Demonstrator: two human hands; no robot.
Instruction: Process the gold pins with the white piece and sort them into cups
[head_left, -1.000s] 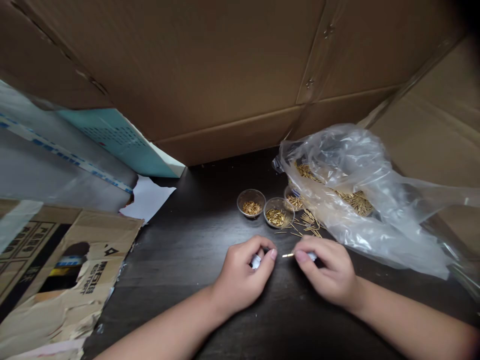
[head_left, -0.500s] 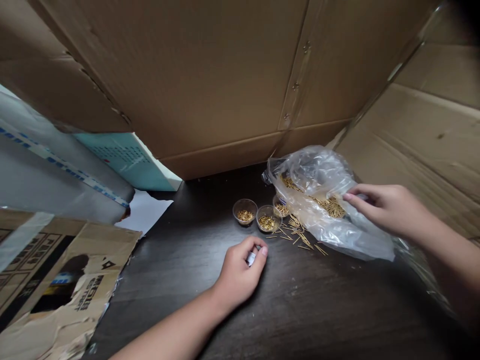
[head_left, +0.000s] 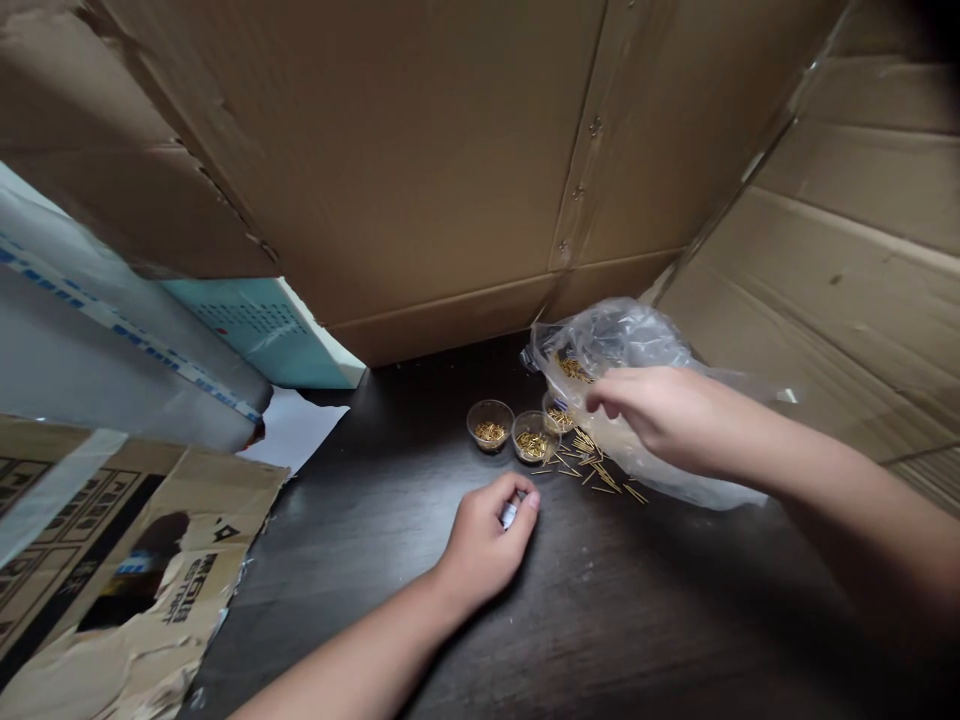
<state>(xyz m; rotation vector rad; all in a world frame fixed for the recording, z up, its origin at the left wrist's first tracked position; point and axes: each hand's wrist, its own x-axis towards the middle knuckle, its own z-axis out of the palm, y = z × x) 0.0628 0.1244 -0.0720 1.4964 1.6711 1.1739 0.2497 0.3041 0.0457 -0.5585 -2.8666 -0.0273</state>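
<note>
My left hand [head_left: 491, 535] rests low on the dark table, its fingers curled round a small whitish piece [head_left: 508, 515] that is mostly hidden. Over the clear plastic bag [head_left: 626, 335] hovers my right hand [head_left: 645, 410], fingers bent together and pointing left; whatever is between their tips is hidden. Brass-coloured pins [head_left: 576, 370] show inside the bag, and more loose pins [head_left: 596, 470] lie scattered before it. Three small clear cups hold short brass pieces: a left cup [head_left: 490, 406], a middle cup [head_left: 534, 418] and a right cup [head_left: 551, 400] close to my right fingertips.
Cardboard walls stand behind [head_left: 420, 180] and at the right [head_left: 847, 270]. At the left are a torn printed carton [head_left: 202, 540], a grey wrapped bundle [head_left: 97, 350], a pale green box [head_left: 255, 320] and white paper [head_left: 304, 425]. The table [head_left: 352, 560] is dark.
My right hand has moved left across the plastic bag, from the pins on its right side towards the cups. My left hand stays closed in about the same place. The view has shifted slightly.
</note>
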